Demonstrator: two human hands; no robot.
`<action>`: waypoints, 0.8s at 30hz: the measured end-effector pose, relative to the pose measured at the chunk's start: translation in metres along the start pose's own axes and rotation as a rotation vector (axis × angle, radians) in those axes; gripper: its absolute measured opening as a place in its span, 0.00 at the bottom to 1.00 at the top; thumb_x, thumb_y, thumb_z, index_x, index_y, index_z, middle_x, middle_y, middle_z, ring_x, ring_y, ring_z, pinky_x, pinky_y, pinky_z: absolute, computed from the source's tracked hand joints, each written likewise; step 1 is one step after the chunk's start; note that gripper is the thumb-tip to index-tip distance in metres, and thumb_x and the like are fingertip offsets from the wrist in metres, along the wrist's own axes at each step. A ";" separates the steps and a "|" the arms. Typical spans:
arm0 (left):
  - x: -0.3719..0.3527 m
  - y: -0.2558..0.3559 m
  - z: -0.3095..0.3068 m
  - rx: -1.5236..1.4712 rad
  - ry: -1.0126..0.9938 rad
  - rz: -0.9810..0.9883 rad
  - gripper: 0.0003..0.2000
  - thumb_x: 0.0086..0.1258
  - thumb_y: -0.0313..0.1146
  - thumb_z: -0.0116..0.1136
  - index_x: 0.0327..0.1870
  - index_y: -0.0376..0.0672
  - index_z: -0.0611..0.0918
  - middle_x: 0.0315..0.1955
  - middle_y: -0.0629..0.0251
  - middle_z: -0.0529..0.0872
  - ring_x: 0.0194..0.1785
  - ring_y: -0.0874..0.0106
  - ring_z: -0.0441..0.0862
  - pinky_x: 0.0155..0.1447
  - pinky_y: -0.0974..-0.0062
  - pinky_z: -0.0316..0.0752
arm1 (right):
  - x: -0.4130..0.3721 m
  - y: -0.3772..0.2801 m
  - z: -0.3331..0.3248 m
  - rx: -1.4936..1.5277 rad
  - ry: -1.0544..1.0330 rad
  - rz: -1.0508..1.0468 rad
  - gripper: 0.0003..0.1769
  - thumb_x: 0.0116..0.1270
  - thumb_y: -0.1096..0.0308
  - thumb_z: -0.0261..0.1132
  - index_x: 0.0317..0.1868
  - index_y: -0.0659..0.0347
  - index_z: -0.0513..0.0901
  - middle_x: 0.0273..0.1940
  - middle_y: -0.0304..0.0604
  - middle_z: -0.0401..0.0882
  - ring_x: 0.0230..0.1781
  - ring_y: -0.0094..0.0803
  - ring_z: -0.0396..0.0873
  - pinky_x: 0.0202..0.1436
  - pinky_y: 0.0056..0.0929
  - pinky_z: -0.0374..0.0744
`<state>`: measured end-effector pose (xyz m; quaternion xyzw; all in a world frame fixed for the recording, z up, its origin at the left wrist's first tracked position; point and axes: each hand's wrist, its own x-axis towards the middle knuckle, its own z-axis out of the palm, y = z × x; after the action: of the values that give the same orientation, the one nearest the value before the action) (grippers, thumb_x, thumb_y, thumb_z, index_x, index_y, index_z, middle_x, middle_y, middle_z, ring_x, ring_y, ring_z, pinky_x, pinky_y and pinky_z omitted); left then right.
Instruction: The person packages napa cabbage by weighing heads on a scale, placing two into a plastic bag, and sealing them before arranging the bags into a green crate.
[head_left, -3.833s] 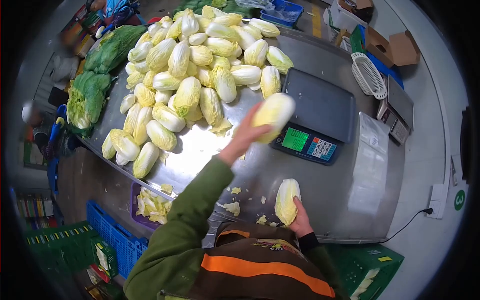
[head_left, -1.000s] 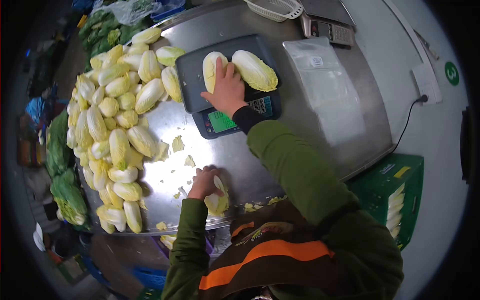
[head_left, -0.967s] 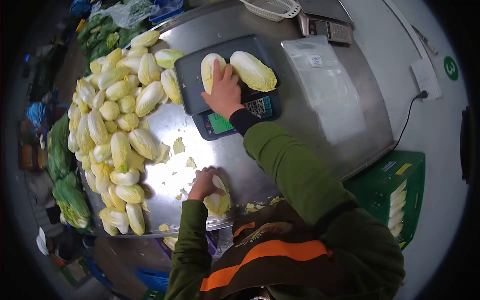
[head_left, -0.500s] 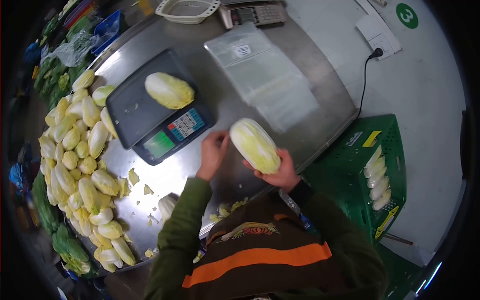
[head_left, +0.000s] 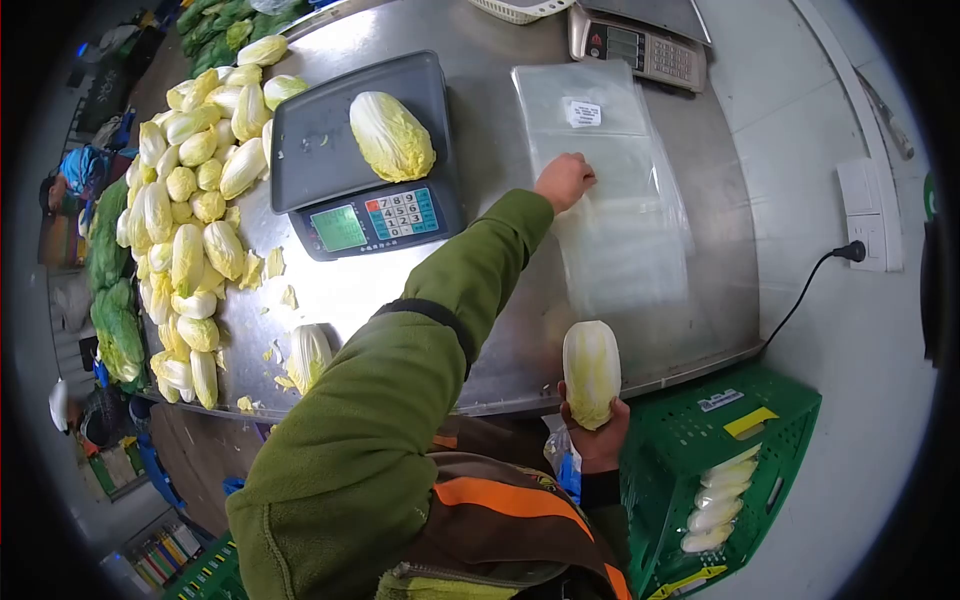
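Note:
My right hand (head_left: 600, 440) is wrapped round the lower end of a napa cabbage (head_left: 592, 370), which stands pale end up near the table's front edge. Stretched across the table, my left hand (head_left: 566, 183) has its fingers pinched at the left side of a stack of clear plastic bags (head_left: 625, 240). The bag film is creased at the fingertips; how many layers they grip does not show. A second napa cabbage (head_left: 392, 138) lies on the pan of a digital scale (head_left: 290, 165), left of my left hand.
Many napa cabbages (head_left: 187, 255) are heaped at the left, with loose leaves around. One more cabbage (head_left: 309, 357) lies near the front edge. A second scale (head_left: 655, 55) and a white basket (head_left: 520, 10) stand at the back. A green crate (head_left: 650, 450) holds wrapped cabbages (head_left: 715, 510) at the right.
My left hand has moved from beside the cabbage out to the plastic bags and pinches there. My right hand has kept the cabbage, now upright and nearer the crate. The view has turned.

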<state>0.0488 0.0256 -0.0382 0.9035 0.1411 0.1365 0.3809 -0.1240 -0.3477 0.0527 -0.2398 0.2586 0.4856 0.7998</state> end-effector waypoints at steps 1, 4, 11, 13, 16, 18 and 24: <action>0.000 0.003 -0.004 -0.040 -0.002 0.040 0.07 0.66 0.32 0.62 0.39 0.42 0.89 0.39 0.55 0.84 0.48 0.52 0.80 0.54 0.58 0.76 | 0.003 -0.005 0.004 -0.082 -0.026 -0.015 0.42 0.58 0.52 0.65 0.73 0.57 0.68 0.67 0.57 0.72 0.68 0.57 0.73 0.57 0.48 0.85; -0.027 0.023 -0.019 -0.081 -0.093 0.235 0.07 0.69 0.31 0.59 0.41 0.39 0.86 0.38 0.53 0.83 0.47 0.53 0.80 0.53 0.58 0.76 | 0.006 -0.021 0.028 -0.310 -0.109 -0.095 0.44 0.59 0.52 0.65 0.74 0.61 0.65 0.67 0.57 0.73 0.68 0.56 0.73 0.60 0.46 0.83; -0.157 0.087 -0.085 -0.381 -0.122 0.084 0.05 0.72 0.26 0.58 0.42 0.37 0.84 0.38 0.55 0.82 0.40 0.61 0.82 0.45 0.67 0.77 | 0.033 -0.006 0.057 -0.730 0.044 -0.319 0.40 0.65 0.78 0.60 0.78 0.62 0.58 0.67 0.50 0.72 0.66 0.42 0.75 0.68 0.38 0.76; -0.178 0.102 -0.102 -0.412 -0.151 -0.014 0.04 0.69 0.25 0.60 0.40 0.36 0.83 0.37 0.52 0.82 0.39 0.51 0.81 0.44 0.62 0.77 | 0.025 0.013 0.065 -0.812 0.014 -0.382 0.46 0.62 0.79 0.70 0.78 0.63 0.56 0.66 0.46 0.71 0.65 0.34 0.73 0.66 0.32 0.75; -0.211 0.119 -0.106 -0.424 -0.230 0.141 0.04 0.71 0.24 0.60 0.43 0.36 0.83 0.37 0.56 0.83 0.39 0.61 0.82 0.44 0.67 0.77 | 0.018 0.049 0.064 -0.894 -0.033 -0.484 0.47 0.63 0.77 0.71 0.78 0.64 0.55 0.66 0.48 0.71 0.65 0.33 0.72 0.66 0.32 0.75; -0.224 0.124 -0.107 -0.396 -0.216 0.264 0.05 0.69 0.23 0.60 0.43 0.36 0.83 0.38 0.55 0.82 0.38 0.58 0.82 0.44 0.65 0.77 | 0.020 0.070 0.061 -0.990 -0.036 -0.614 0.49 0.63 0.75 0.73 0.78 0.66 0.53 0.66 0.49 0.70 0.65 0.34 0.72 0.66 0.33 0.74; -0.234 0.113 -0.138 -0.151 -0.112 0.251 0.05 0.67 0.26 0.62 0.41 0.37 0.83 0.36 0.53 0.82 0.42 0.53 0.80 0.46 0.61 0.75 | 0.035 0.107 0.046 -1.125 -0.034 -0.908 0.50 0.62 0.73 0.73 0.78 0.67 0.52 0.68 0.52 0.66 0.66 0.35 0.71 0.67 0.35 0.73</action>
<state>-0.1987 -0.0449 0.1042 0.8890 -0.0051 0.1425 0.4351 -0.1987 -0.2518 0.0503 -0.6915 -0.1679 0.1687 0.6821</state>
